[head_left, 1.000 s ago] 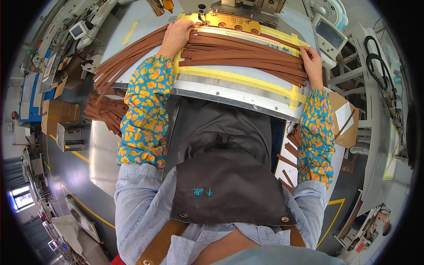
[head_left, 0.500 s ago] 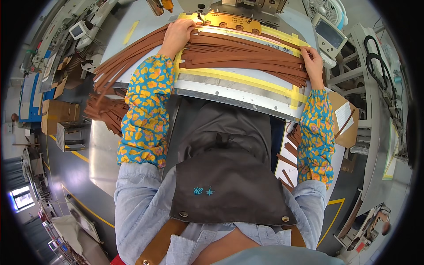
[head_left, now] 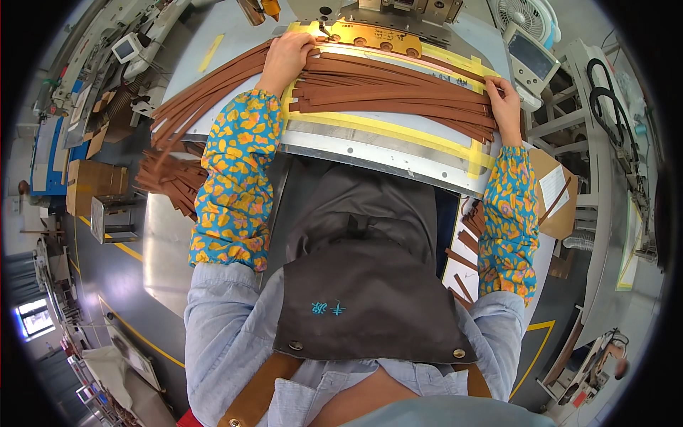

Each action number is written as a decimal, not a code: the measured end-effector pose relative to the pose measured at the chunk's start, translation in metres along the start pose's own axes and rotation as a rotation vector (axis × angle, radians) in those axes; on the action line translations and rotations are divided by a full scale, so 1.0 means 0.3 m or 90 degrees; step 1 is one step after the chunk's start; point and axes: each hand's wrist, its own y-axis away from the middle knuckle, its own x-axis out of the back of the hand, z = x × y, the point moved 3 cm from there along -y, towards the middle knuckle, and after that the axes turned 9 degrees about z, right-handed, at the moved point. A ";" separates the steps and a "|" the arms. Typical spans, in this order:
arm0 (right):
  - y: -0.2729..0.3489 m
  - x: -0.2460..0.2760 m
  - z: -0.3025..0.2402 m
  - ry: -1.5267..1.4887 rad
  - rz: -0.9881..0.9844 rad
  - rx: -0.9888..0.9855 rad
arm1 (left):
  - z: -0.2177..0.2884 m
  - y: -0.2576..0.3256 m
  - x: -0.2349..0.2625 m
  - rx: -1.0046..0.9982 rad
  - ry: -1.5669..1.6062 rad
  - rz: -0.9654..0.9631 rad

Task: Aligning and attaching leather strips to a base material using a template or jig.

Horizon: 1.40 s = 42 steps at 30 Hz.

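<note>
A single narrow brown strap strip [head_left: 464, 67] runs along the far side of the table beside a lit brass-coloured guide plate [head_left: 377, 37]. My left hand [head_left: 286, 62] is closed, its fingertips pressing the strip close to the sewing machine's foot [head_left: 329, 32]. At the far right, my right hand [head_left: 505, 105] pinches the strip's other end between thumb and fingers. Between my hands lies a thick bundle of brown strips [head_left: 391, 89], just nearer than the held one. More strips fan out [head_left: 210, 84] left of my left hand, hanging over the table edge.
Yellow tape [head_left: 377, 127] marks the white worktable with its metal front edge [head_left: 356, 151]. A control screen [head_left: 533, 58] and a fan [head_left: 525, 20] stand at the far right. Below left, another heap of strips [head_left: 174, 181] lies on a metal surface; a cardboard box [head_left: 96, 187] stands beyond.
Almost nothing differs. Both hands keep their hold on the strip, and the view has shifted very slightly.
</note>
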 end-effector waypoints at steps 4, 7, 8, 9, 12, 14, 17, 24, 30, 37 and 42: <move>-0.003 -0.003 0.021 -0.022 0.006 -0.012 | -0.010 0.005 0.006 -0.005 -0.035 0.034; 0.000 -0.005 0.015 0.000 0.011 0.018 | -0.022 0.023 0.021 0.006 -0.103 0.097; -0.001 -0.007 0.015 0.001 0.010 0.018 | -0.024 0.034 0.021 0.006 -0.103 0.097; -0.005 -0.010 0.011 0.053 0.002 0.044 | -0.036 0.051 0.021 0.082 -0.196 0.088; -0.020 0.016 0.028 0.161 -0.026 0.117 | -0.062 0.088 0.033 0.161 -0.317 0.043; -0.018 0.029 0.014 0.213 -0.050 0.164 | -0.068 0.117 0.066 0.124 -0.347 0.000; -0.011 0.076 -0.010 0.138 -0.176 -0.017 | -0.089 0.126 0.110 0.097 -0.221 -0.063; 0.044 0.205 -0.282 -0.172 -0.202 -0.075 | 0.092 0.043 0.154 -0.025 -0.119 0.012; 0.140 0.205 -0.564 -0.322 -0.338 0.035 | 0.512 -0.035 0.072 -0.222 0.013 0.018; 0.118 0.290 -0.310 0.138 -0.236 0.133 | 0.330 0.058 0.154 -0.135 0.010 0.042; 0.190 0.301 -0.184 0.194 -0.252 0.131 | -0.003 0.239 0.298 0.332 0.165 -0.003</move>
